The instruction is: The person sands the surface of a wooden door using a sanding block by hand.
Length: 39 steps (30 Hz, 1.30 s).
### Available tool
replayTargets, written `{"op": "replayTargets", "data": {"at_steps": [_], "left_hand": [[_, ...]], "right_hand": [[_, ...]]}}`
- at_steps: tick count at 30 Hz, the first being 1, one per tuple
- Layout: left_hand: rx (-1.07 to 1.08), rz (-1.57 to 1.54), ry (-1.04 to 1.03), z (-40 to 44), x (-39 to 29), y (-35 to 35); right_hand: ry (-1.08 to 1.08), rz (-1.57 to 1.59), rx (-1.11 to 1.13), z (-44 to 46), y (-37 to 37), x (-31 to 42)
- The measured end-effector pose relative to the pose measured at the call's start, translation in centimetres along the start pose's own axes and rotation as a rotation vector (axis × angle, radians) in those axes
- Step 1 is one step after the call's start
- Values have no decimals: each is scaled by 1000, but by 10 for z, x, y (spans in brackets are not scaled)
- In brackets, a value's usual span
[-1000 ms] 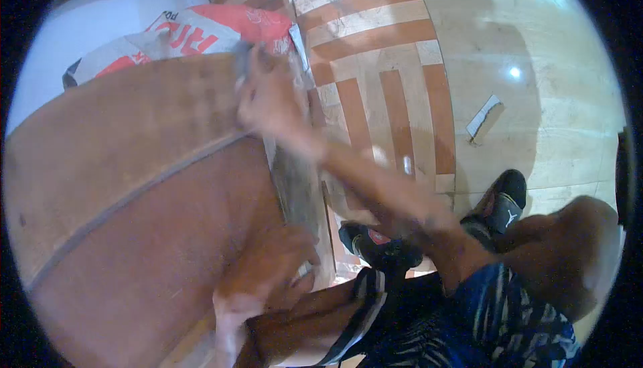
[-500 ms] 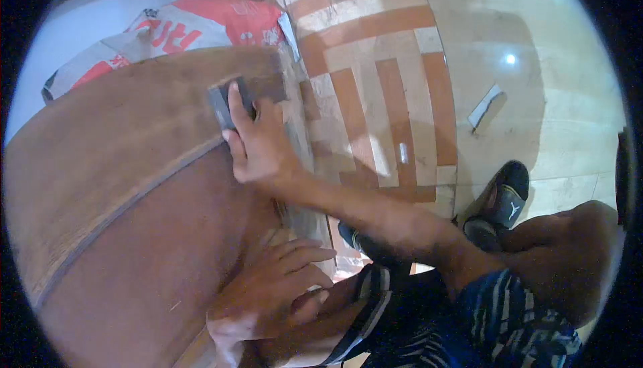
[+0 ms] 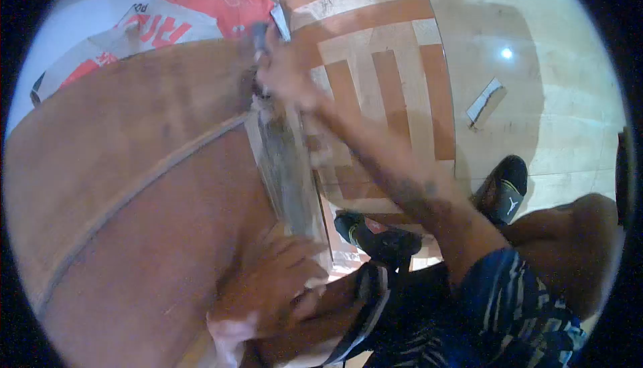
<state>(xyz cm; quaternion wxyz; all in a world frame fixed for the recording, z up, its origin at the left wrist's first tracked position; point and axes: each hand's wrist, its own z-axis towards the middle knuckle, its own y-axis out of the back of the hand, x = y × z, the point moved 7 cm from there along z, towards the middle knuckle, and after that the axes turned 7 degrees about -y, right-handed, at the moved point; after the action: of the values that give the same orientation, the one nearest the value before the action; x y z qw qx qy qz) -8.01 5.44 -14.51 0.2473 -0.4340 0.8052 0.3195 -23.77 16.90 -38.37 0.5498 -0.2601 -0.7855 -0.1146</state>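
Note:
A large brown wooden panel with a curved outline lies before me. Along its far side runs a wide lighter band, set off by a dark groove. My right hand, blurred by motion, is closed around a small grey sanding block at the band's upper right corner. The panel's right edge looks rough, pale and grey. Nearer to me, my left hand rests over the panel's lower right part, fingers loosely stretched and holding nothing; it is smeared too.
A red and white printed sack lies behind the panel's far edge. The floor has striped wood-look tiles and pale boards. A torn strip lies on it. My feet wear dark slippers, close to the panel's right side.
My right hand has moved the sanding block up and to the right, from the band's face to its corner, uncovering the rough right edge. My left hand has stayed in about the same place.

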Motion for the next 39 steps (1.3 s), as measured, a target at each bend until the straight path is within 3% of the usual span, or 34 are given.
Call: {"op": "replayTargets", "data": {"at_steps": [3, 4, 5, 7, 9, 12, 14, 17, 20, 23, 24, 27, 33, 39], "left_hand": [[-106, 63, -2, -3, -2, 4], [-128, 79, -4, -5, -4, 7], [-112, 81, 3, -5, -6, 10], [-86, 60, 4, -3, -3, 16], [-84, 28, -25, 1, 1, 19], [-88, 66, 2, 1, 5, 12], [-120, 121, 18, -2, 11, 11], [-264, 166, 5, -16, 23, 11], [-352, 163, 65, -16, 27, 16], [-377, 91, 206, -5, 26, 21], [-387, 73, 250, -5, 28, 20], [-469, 55, 343, -2, 36, 27], [-510, 847, 291, 21, 13, 54], [-587, 1283, 417, 44, 4, 75]], "right_hand": [[-142, 46, 36, -4, 10, -3], [-31, -219, -116, -33, -4, 6], [185, -161, -310, -71, -29, 13], [304, -118, -383, -95, -43, 20], [114, -143, -137, -99, -33, 31], [-93, -120, -95, -4, -4, -21], [-50, -390, -134, 7, 1, -30], [-1, -436, -234, 10, 1, -38], [27, 65, -102, 16, 23, -60], [-292, 383, -62, -2, 58, -88], [-329, 757, 29, -11, 61, -83], [-251, 1310, 192, -20, 64, -78], [-162, 1380, 315, -30, 83, -37], [-55, 1511, 461, -32, 89, 2]]}}
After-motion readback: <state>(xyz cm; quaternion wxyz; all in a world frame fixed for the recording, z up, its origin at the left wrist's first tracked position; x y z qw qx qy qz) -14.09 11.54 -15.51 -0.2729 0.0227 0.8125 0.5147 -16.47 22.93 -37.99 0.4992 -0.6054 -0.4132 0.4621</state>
